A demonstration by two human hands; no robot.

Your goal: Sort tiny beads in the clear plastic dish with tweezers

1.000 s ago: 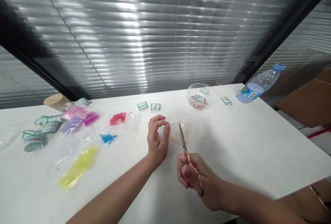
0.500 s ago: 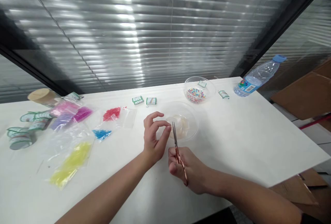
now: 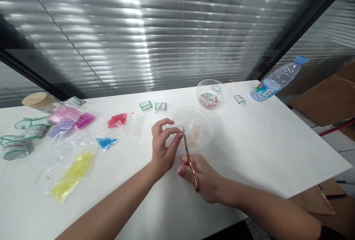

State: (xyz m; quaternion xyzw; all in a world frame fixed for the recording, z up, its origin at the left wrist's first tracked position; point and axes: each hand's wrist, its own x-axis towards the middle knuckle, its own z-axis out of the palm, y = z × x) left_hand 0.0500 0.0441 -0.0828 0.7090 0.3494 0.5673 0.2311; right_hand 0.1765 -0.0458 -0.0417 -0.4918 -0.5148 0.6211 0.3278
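My right hand point(image 3: 201, 177) grips a pair of scissors point(image 3: 189, 160) with copper-coloured handles. Their blades point away from me and look closed. Thumb and forefinger of my left hand point(image 3: 165, 142) pinch together right beside the blade tips; whatever lies between them is too small to make out. Beneath and just beyond the fingertips stands a clear plastic bowl point(image 3: 206, 131) with something pale in its bottom. Behind it, a second clear bowl point(image 3: 226, 94) holds multicoloured beads point(image 3: 210, 100) and a small wrapped roll.
To the left lie bags of yellow point(image 3: 73, 175), blue point(image 3: 105, 143), red point(image 3: 117, 120) and purple beads point(image 3: 84, 120). Small green-and-white rolls point(image 3: 161, 106) lie along the back. A water bottle point(image 3: 276, 79) stands at the right rear, near the table point(image 3: 277, 151) edge.
The scissor blades have closed beside my left fingertips, where they stood slightly apart before. Both hands have shifted slightly left in the view, and the view itself has moved a little.
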